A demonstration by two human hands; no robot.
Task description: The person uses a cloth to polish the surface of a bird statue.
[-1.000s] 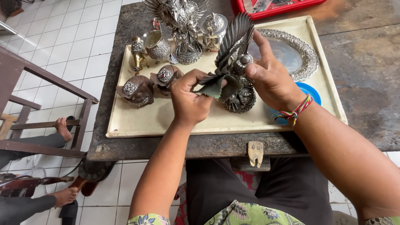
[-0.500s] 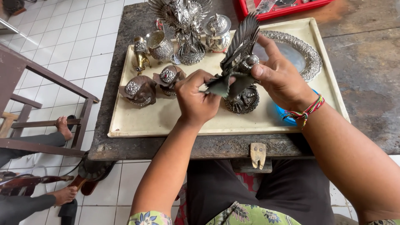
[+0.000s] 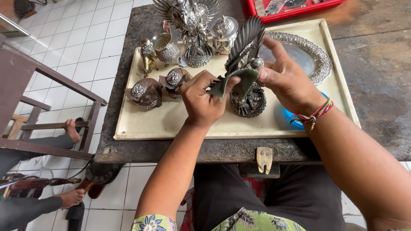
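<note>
Head view: left hand (image 3: 201,100) pinches a grey-green cloth (image 3: 235,81) against the winged silver figurine (image 3: 247,72) on the cream tray (image 3: 171,124); right hand (image 3: 284,77) grips its wing. Best steadied firmly, rubbing gently between feathers

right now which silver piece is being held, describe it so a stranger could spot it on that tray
Start at the cream tray on the dark workbench. Near its middle, the left hand and right hand close around a dark silver winged figurine on a round openwork base. Unlike its neighbours, it has a grey-green cloth pressed against it.
</note>
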